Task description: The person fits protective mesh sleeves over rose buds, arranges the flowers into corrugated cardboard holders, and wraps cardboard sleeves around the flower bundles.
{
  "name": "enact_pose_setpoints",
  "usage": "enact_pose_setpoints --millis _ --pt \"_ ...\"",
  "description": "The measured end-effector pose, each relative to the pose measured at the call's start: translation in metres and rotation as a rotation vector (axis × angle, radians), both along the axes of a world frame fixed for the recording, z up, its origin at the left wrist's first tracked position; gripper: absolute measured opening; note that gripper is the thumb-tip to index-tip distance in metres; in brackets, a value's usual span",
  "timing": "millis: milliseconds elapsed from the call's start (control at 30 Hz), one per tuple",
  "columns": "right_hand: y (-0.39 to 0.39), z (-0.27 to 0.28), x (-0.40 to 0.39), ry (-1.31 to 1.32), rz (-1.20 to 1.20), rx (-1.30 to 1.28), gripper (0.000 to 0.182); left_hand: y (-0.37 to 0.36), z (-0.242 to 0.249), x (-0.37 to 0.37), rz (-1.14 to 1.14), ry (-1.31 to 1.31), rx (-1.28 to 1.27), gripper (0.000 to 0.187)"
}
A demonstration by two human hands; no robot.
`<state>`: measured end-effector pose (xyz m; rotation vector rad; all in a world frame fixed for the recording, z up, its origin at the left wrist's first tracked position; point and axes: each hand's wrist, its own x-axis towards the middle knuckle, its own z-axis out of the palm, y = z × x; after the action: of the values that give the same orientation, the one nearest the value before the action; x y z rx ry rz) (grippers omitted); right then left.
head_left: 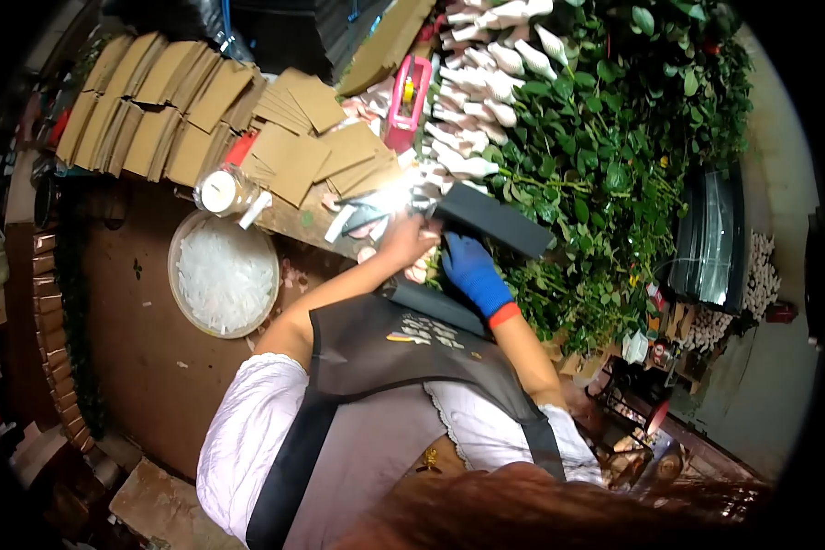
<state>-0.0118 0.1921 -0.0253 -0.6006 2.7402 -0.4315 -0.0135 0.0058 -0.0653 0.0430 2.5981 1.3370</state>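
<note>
My left hand [407, 242] is bare and reaches to the table edge beside a few pale pink blooms [419, 269]; its fingers are partly hidden by glare. On my right hand [472, 269] is a blue glove with a red cuff, lying just below a dark grey block [493, 220]. What its fingers hold, if anything, is hidden. Another dark grey piece [442, 306] lies against my apron. White netted flower buds [472, 82] on leafy stems [605, 174] are heaped beyond the block.
Cardboard sheets [289, 160] and stacked cardboard [156, 92] cover the table's left part. There is a pink box [408, 105] behind, a jar [220, 192] at the edge, and a round tub of white pieces [225, 275] below. A black bundle [710, 238] stands at the right.
</note>
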Motion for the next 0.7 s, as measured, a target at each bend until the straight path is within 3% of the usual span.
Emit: enact_pose_setpoints --millis 33,100,133,200,233,300,333,400,433,467,533,600,633,667,700 --pt "0.003 0.011 0.002 -0.07 -0.022 -0.003 0.044 -0.009 0.001 -0.004 -0.055 -0.025 0.021 0.04" --pt "0.006 0.037 0.016 0.057 -0.052 -0.282 0.042 -0.032 -0.003 -0.015 -0.113 -0.021 0.103 0.045" --pt "0.006 0.051 0.024 0.026 -0.093 -0.37 0.043 -0.051 0.019 -0.032 -0.077 -0.185 0.127 0.044" --pt "0.0 0.081 0.041 -0.041 -0.217 -0.404 0.044 -0.094 0.044 -0.074 0.12 0.252 0.187 0.034" --pt "0.001 0.08 0.042 -0.002 -0.218 -0.409 0.044 -0.119 0.08 -0.104 0.217 0.392 0.002 0.031" --pt "0.003 0.075 0.055 0.057 -0.238 -0.412 0.043 -0.17 0.132 -0.178 0.381 1.084 -0.287 0.037" --pt "-0.003 0.084 0.057 0.071 -0.262 -0.436 0.041 -0.189 0.16 -0.208 0.487 1.29 -0.424 0.043" --pt "-0.011 0.091 0.057 0.06 -0.284 -0.428 0.041 -0.224 0.204 -0.234 0.382 1.051 -0.68 0.107" --pt "-0.014 0.093 0.057 0.087 -0.272 -0.427 0.04 -0.233 0.216 -0.251 0.337 0.794 -0.714 0.099" --pt "-0.017 0.096 0.057 0.114 -0.262 -0.429 0.04 -0.223 0.263 -0.233 0.242 0.61 -0.812 0.087" --pt "-0.02 0.101 0.058 0.101 -0.283 -0.493 0.04 -0.24 0.274 -0.245 0.022 0.672 -0.8 0.061" --pt "-0.022 0.113 0.057 -0.037 -0.4 -0.646 0.039 -0.217 0.294 -0.212 0.112 0.683 -0.069 0.035" --pt "-0.023 0.117 0.055 -0.109 -0.457 -0.723 0.039 -0.199 0.309 -0.186 0.254 0.747 0.014 0.023" --pt "-0.022 0.119 0.05 -0.142 -0.427 -0.872 0.043 -0.187 0.312 -0.162 0.325 1.032 -0.075 0.019" --pt "-0.024 0.132 0.043 -0.246 -0.429 -1.028 0.051 -0.173 0.32 -0.128 0.32 1.164 0.067 0.013"
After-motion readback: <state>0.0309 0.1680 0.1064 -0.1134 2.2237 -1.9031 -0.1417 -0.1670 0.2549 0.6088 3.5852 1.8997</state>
